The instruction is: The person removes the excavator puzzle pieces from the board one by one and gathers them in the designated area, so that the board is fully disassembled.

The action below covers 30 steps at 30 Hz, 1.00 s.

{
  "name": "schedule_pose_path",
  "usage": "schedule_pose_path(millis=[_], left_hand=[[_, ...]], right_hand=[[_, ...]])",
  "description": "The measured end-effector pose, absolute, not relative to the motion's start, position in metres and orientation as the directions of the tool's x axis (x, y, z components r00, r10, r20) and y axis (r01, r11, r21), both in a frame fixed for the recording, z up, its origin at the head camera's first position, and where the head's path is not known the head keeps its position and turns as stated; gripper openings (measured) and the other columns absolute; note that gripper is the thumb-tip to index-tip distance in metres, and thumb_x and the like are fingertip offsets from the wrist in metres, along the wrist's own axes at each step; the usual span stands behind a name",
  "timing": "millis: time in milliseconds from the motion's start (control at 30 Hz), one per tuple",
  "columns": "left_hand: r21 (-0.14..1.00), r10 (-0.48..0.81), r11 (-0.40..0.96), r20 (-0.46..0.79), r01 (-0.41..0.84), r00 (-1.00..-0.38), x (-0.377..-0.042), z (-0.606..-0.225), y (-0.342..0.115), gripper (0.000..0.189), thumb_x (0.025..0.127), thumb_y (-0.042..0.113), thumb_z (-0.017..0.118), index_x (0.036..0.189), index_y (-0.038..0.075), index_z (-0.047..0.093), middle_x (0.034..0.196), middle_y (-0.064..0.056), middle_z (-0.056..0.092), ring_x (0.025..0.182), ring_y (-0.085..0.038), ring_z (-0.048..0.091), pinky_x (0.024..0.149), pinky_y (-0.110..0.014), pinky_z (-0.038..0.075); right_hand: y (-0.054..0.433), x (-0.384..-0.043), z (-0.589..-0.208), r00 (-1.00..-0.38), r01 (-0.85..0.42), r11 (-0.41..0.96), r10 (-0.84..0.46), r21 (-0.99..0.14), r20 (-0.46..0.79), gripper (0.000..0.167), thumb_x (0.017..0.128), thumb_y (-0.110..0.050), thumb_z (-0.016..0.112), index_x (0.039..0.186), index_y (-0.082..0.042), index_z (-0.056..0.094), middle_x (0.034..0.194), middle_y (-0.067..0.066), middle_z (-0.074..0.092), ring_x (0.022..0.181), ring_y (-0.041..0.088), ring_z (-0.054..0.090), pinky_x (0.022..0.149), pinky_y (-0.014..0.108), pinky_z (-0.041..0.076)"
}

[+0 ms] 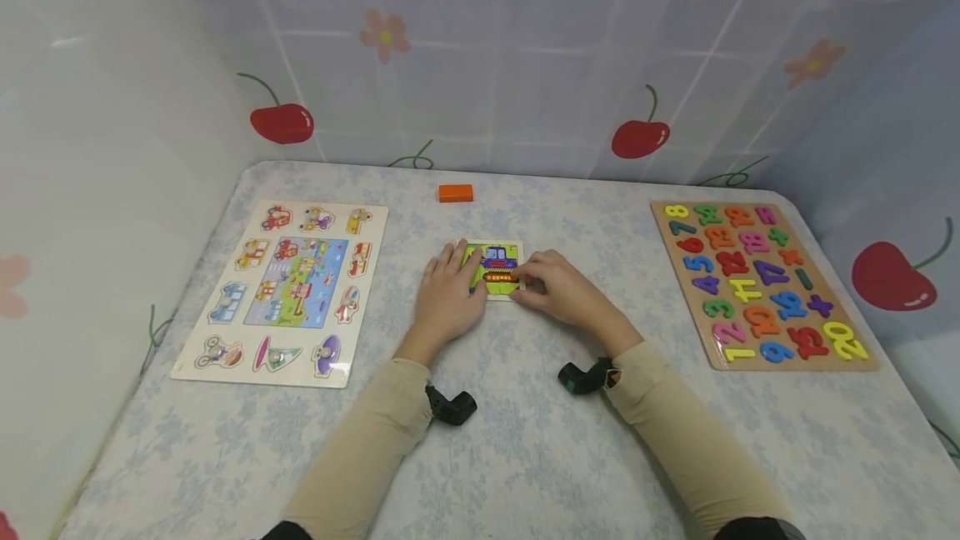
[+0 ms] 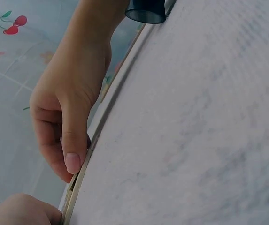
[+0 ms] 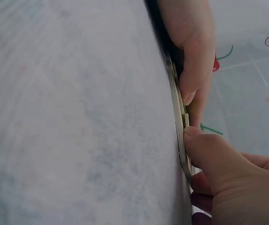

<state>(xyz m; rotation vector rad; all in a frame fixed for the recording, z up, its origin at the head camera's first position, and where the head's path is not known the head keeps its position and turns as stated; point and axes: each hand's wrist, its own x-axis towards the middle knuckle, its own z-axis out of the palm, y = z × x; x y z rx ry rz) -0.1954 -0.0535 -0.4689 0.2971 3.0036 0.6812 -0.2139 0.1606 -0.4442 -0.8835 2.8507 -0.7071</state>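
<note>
Vehicle puzzle lies mid-table: picture board well left; left hand, fingers straight, covering the puzzle's left side; orange block behind; right hand pinching its right edge; number board far right; puzzle bright green around a blue-and-red vehicle

You're in what looks like a child's play nook: a cloth-covered table with puzzle boards, enclosed by sheets printed with cherries and flowers.

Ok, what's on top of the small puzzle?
Left hand lies over the left side of the small puzzle; right hand touches its right side. A vehicle picture shows between; whatever the hands cover isn't visible.
</note>
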Motion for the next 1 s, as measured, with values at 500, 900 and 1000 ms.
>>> schedule_pose_path(millis=[500,900,1000], left_hand=[[0.444,0.194,0.879,-0.004,0.172,-0.981,-0.1955,-0.4691,-0.0531,0.058,0.102,0.04,0.037,0.157,0.022,0.03,0.168,-0.001,0.015,0.157,-0.024,0.007,0.127,-0.046,0.006],[0.458,0.21,0.871,-0.02,0.178,-0.977,-0.1967,-0.4683,-0.0557,0.058,0.103,0.04,0.036,0.158,0.023,0.029,0.168,-0.002,0.013,0.157,-0.024,0.006,0.127,-0.046,0.005],[0.465,0.213,0.867,-0.024,0.178,-0.977,-0.1971,-0.4682,-0.0564,0.058,0.103,0.038,0.035,0.158,0.023,0.028,0.169,-0.002,0.012,0.157,-0.024,0.005,0.127,-0.045,0.004]], right_hand=[[0.1641,-0.2135,-0.444,-0.801,-0.547,0.686,-0.595,-0.48,0.063,0.024,0.096,-0.025,0.067,0.115,-0.01,0.069,0.102,0.002,0.062,0.1,0.018,0.051,0.088,0.036,0.046],[0.157,-0.2144,-0.4491,-0.829,-0.516,0.704,-0.554,-0.489,0.076,0.043,0.089,-0.04,0.073,0.123,-0.015,0.065,0.104,-0.001,0.059,0.099,0.019,0.047,0.085,0.036,0.042],[0.1549,-0.215,-0.4495,-0.838,-0.494,0.708,-0.543,-0.505,0.058,0.04,0.087,-0.038,0.075,0.119,-0.016,0.066,0.107,-0.001,0.059,0.101,0.019,0.046,0.087,0.037,0.04]])
